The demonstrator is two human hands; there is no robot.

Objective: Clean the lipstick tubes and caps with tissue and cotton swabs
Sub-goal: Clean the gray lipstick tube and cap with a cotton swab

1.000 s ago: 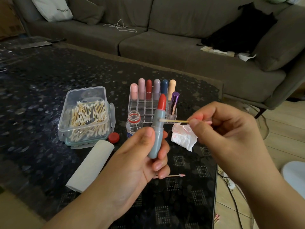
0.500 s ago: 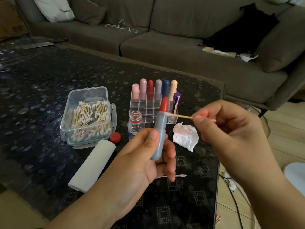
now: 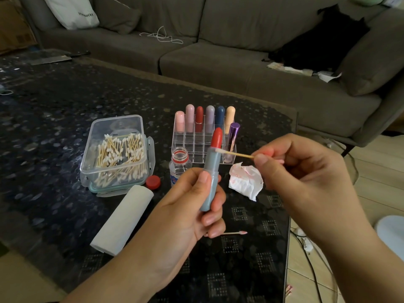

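The only writing that reads is "STARBUCKS" on the white bag (image 3: 72,12) leaning on the grey fabric sofa (image 3: 218,62) at the far side. Over the dark speckled glass table (image 3: 54,106) the left hand (image 3: 185,213) holds a matte grey-blue lipstick tube (image 3: 211,173) nearly upright, thumb on its front and fingers curled behind, the glossy red bullet (image 3: 217,138) wound out at the top. The right hand (image 3: 306,171) pinches the wooden stick of a cotton swab (image 3: 234,153) between thumb and forefinger; its white tip touches the tube's rim just under the bullet. Behind the tube stands a clear acrylic organizer (image 3: 196,141) with six rounded pastel, red and navy lipsticks in its far row and a metallic purple lipstick (image 3: 233,134) at its right. To the left sits a clear plastic box (image 3: 113,149) full of swabs; between the two is a small open bottle (image 3: 179,162), its red cap (image 3: 153,182) lying beside it. A folded white tissue pack (image 3: 122,219) lies near left, a crumpled pink-stained tissue (image 3: 246,180) right of the tube, and a pink-tipped used swab (image 3: 237,232) near the left fingers.
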